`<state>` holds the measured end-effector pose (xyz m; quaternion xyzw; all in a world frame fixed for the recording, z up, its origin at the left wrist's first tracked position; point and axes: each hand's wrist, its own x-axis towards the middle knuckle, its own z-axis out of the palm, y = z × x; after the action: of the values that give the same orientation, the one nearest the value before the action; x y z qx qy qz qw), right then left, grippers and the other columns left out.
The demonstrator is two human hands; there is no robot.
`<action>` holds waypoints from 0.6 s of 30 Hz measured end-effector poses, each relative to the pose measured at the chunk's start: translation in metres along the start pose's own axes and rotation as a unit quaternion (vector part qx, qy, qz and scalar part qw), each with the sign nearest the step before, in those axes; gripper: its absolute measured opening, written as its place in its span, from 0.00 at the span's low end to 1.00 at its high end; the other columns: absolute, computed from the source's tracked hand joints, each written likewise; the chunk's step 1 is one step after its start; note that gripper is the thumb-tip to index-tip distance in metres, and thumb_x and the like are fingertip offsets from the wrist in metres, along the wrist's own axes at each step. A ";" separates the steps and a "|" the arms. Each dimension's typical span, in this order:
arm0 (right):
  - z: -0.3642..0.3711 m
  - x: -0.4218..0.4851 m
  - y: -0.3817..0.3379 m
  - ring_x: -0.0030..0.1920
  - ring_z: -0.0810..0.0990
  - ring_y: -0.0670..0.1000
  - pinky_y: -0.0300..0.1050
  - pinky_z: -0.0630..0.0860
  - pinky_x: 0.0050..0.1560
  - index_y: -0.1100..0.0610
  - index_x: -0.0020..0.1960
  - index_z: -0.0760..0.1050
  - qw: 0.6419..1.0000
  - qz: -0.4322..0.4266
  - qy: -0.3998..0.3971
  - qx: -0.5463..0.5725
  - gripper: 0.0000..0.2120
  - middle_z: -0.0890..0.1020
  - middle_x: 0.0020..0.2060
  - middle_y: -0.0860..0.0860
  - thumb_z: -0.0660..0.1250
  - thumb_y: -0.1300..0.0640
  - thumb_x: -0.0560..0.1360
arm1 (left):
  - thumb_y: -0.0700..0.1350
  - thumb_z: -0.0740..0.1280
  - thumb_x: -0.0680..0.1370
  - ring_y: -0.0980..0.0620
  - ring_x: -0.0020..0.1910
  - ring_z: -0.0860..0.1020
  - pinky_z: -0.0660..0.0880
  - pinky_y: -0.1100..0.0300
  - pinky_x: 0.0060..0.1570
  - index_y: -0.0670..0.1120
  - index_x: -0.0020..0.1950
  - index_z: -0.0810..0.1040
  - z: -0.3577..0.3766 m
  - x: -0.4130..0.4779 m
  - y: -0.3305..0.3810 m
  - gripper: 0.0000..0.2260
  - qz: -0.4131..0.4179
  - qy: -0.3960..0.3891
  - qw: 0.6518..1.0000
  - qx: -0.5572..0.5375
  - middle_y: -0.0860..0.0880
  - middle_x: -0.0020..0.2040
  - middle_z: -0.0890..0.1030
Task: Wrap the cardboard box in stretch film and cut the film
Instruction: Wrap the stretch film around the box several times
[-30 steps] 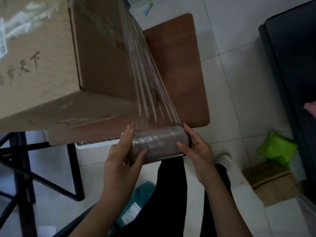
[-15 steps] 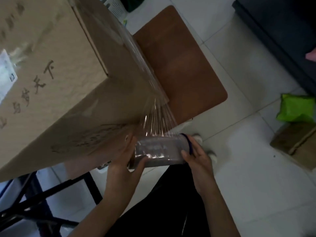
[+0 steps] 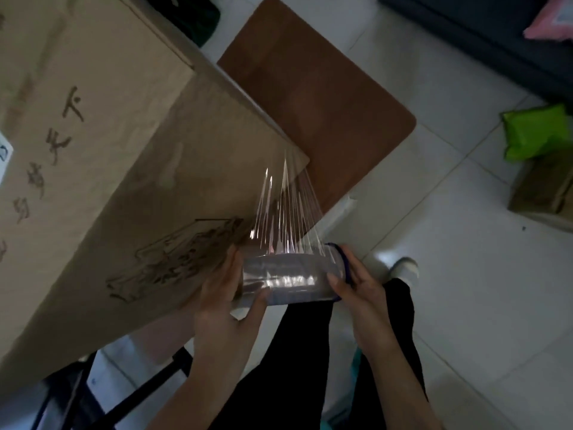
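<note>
Both hands (left hand (image 3: 226,302), right hand (image 3: 361,294)) gripping film roll (image 3: 290,279) ends, just below cardboard box (image 3: 133,181) corner

You are bringing the film roll (image 3: 290,279) closer under the box's (image 3: 130,169) corner. The stretched film (image 3: 283,212) is getting shorter and bunching into a narrower fan.

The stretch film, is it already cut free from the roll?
No, the stretch film runs unbroken in taut strands from the cardboard box corner down to the roll held between the left hand and right hand.
</note>
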<state>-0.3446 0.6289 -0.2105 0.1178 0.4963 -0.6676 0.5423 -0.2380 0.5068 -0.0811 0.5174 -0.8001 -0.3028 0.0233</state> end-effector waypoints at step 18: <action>0.071 -0.036 0.101 0.55 0.84 0.53 0.38 0.79 0.49 0.50 0.59 0.80 0.984 -0.118 0.101 0.083 0.20 0.86 0.53 0.54 0.73 0.54 0.68 | 0.40 0.69 0.74 0.63 0.71 0.63 0.64 0.49 0.70 0.56 0.71 0.63 -0.046 0.001 -0.098 0.29 0.058 -0.123 0.982 -0.134 0.60 0.72 0.66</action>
<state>-0.2182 0.6028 -0.2051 0.1700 0.5017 -0.7504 0.3953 -0.1425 0.4568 -0.0934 0.4208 -0.7777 -0.4669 0.0112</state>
